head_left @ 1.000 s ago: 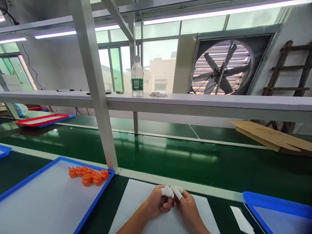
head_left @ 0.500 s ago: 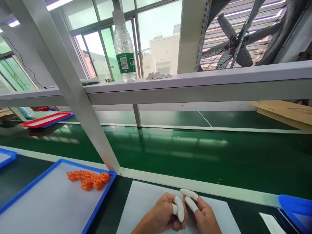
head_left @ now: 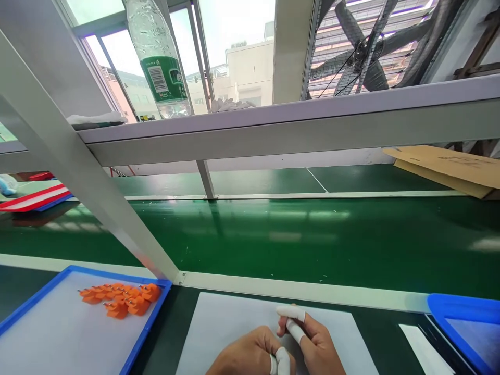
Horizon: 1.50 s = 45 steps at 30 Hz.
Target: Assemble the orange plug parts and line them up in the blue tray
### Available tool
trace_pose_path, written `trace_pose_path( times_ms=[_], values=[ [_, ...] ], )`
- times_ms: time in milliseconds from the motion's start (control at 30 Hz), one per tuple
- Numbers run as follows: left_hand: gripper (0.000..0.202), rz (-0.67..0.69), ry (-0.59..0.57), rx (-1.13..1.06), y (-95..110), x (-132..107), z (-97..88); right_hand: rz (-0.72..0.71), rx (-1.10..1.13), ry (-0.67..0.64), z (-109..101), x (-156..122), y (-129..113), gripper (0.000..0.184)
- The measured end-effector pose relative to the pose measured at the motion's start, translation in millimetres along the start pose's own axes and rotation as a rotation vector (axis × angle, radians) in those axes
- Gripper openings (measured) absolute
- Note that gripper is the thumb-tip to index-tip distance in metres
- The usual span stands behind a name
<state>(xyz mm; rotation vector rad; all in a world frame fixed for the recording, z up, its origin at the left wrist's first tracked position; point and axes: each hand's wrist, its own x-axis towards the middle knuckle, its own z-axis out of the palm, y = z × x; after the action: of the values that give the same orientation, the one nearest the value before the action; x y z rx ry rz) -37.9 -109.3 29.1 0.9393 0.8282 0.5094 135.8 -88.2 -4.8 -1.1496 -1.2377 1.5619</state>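
My left hand [head_left: 255, 353] is at the bottom of the view over a white sheet [head_left: 222, 325], its fingers curled closed. White finger cots cover the tips of its thumb and forefinger. Close by on the right, my right hand [head_left: 316, 341] has thumb and fingers pinched together, also wearing white cots. Whatever either hand grips is hidden by the fingers or too small to name. To the left, several small orange moulded pieces [head_left: 117, 307] with thin dark pins lie in a blue-rimmed white tray [head_left: 74, 344].
A green conveyor belt [head_left: 273, 234] runs behind the work surface. A slanted metal post [head_left: 117, 224] and a shelf [head_left: 292, 125] carrying a plastic bottle [head_left: 164, 78] stand ahead. At right are a blue tray [head_left: 464, 307] and a white strip [head_left: 424, 346]; cardboard [head_left: 449, 164] lies farther back.
The view has swung, shifting the tray and post leftward. My left hand has dropped lower and turned its back upward, and the gap between the two hands' fingertips has widened.
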Motion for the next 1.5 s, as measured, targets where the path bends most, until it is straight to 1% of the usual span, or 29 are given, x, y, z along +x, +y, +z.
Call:
trace_pose_path(
  times_ms=[100, 167, 300, 400, 467, 533, 633, 733, 833, 967, 1033, 1167, 1333, 1400, 1467, 1500],
  values=[
    [0.012, 0.015, -0.015, -0.014, -3.3, 2.9, -1.3, -0.029, 0.008, -0.027, 0.7, 0.3, -2.0, 0.020],
    [0.010, 0.031, -0.045, -0.004, -3.6, 5.5, -1.4, -0.056, 0.029, -0.045, 0.8, 0.6, -0.9, 0.019],
    [0.012, 0.031, -0.086, -0.003, -1.9, 10.9, -0.5, -0.142, 0.105, -0.059, 0.2, 1.4, 3.7, 0.019],
    [0.017, 0.091, -0.112, -0.030, -3.2, 13.9, -1.0, -0.185, 0.133, -0.052, -0.5, 1.3, 4.6, 0.018],
    [0.021, 0.127, -0.101, -0.010, -4.7, 14.8, -2.0, -0.187, 0.139, -0.038, -1.1, 0.6, 4.2, 0.016],
    [0.022, 0.133, -0.096, 0.040, -5.1, 14.6, -2.7, -0.176, 0.156, -0.036, -2.2, -0.1, 4.3, 0.016],
    [0.022, 0.120, -0.135, 0.098, -2.7, 13.2, -2.6, -0.160, 0.235, -0.030, -4.4, 0.2, 6.1, 0.016],
    [0.023, 0.111, -0.163, 0.139, 0.5, 12.3, -2.4, -0.161, 0.315, 0.011, -6.3, 2.8, 7.8, 0.017],
    [0.027, 0.081, -0.174, 0.184, 1.7, 12.8, -3.3, -0.152, 0.348, 0.066, -6.9, 6.2, 6.7, 0.021],
    [0.013, 0.054, -0.180, 0.210, 0.4, 13.9, -6.2, -0.157, 0.375, 0.115, -6.5, 8.1, 1.1, 0.030],
    [0.008, 0.056, -0.185, 0.213, 0.3, 13.7, -7.3, -0.134, 0.430, 0.101, -6.4, 7.9, -2.0, 0.028],
    [0.010, 0.034, -0.199, 0.246, 2.8, 12.1, -6.6, -0.138, 0.554, 0.063, -7.1, 7.3, -5.4, 0.024],
    [0.010, 0.002, -0.194, 0.259, 3.1, 12.2, -4.9, -0.138, 0.604, -0.010, -9.1, 6.1, -9.1, 0.022],
    [0.010, -0.007, -0.191, 0.260, 1.1, 13.4, -5.8, -0.098, 0.629, -0.081, -9.6, 5.8, -11.9, 0.027],
    [0.011, -0.008, -0.189, 0.253, -1.0, 14.6, -6.9, -0.026, 0.644, -0.169, -9.3, 6.6, -14.2, 0.038],
    [0.012, -0.004, -0.190, 0.250, -1.7, 15.0, -7.2, 0.005, 0.639, -0.178, -8.8, 7.4, -14.7, 0.040]
  ],
)
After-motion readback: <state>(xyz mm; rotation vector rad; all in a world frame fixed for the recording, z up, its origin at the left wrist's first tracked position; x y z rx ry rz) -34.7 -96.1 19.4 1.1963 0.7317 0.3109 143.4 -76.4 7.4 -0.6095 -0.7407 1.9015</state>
